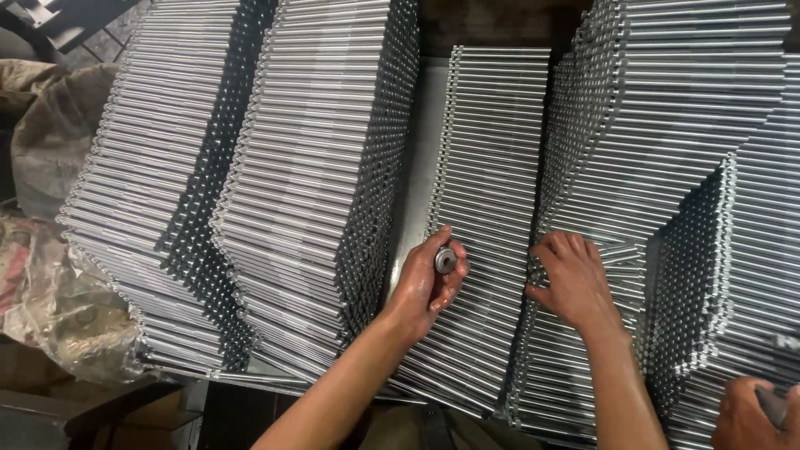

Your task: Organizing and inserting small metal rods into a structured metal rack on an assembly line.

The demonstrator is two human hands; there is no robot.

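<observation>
Left hand [429, 279], lower centre of the frame, has its grip pinched around a small round metal disc [444, 260], pressed to the edge of the middle stack of steel rods [492, 167]. Right hand [575, 279], just right of centre, lies flat with spread fingers on the neighbouring rod stack [667, 125], holding nothing. Another person's hand [754, 412] sits bottom right. Crumpled sacks [50, 142] at far left.
</observation>
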